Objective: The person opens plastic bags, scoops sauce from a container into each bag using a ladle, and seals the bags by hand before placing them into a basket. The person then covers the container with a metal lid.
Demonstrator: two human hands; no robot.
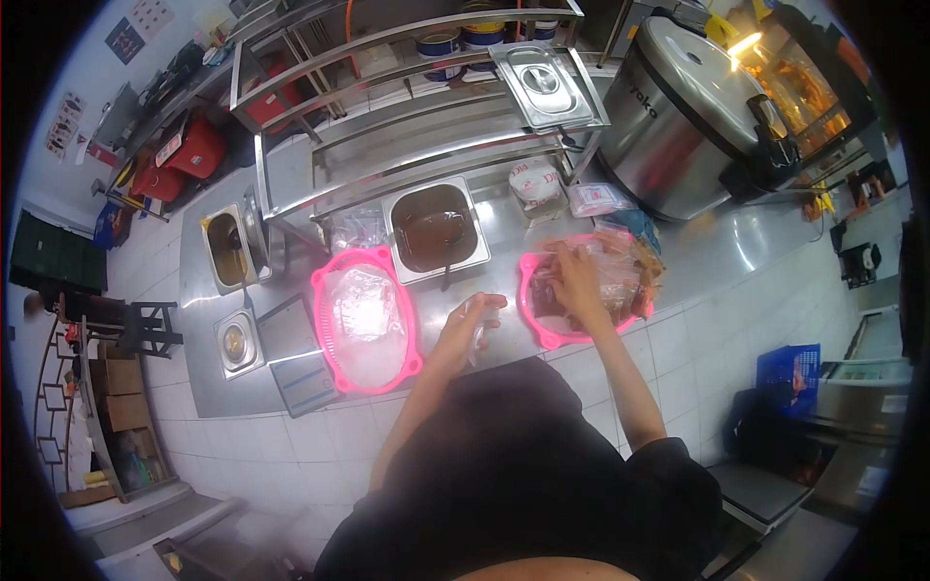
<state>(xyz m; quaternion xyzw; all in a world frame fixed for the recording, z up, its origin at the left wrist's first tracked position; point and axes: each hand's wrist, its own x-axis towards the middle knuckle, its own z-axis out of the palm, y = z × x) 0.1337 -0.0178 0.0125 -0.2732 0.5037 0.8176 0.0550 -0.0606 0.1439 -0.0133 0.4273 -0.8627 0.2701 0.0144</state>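
black clothing (504,465); left grip (469,331) half-curled, right grip (578,283) over packets (622,283), both holds unclear

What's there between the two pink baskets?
In the head view, a metal pan with a handle at its front edge, the left hand nearer the body, and bare counter.

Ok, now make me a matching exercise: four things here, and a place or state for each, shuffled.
1. Right hand
2. Large steel cooker
3. Left hand
4. Left pink basket

A. Lid closed
B. On plastic packets in the right pink basket
C. Clear plastic inside
D. Between the two pink baskets

Pairs: 1-B, 2-A, 3-D, 4-C
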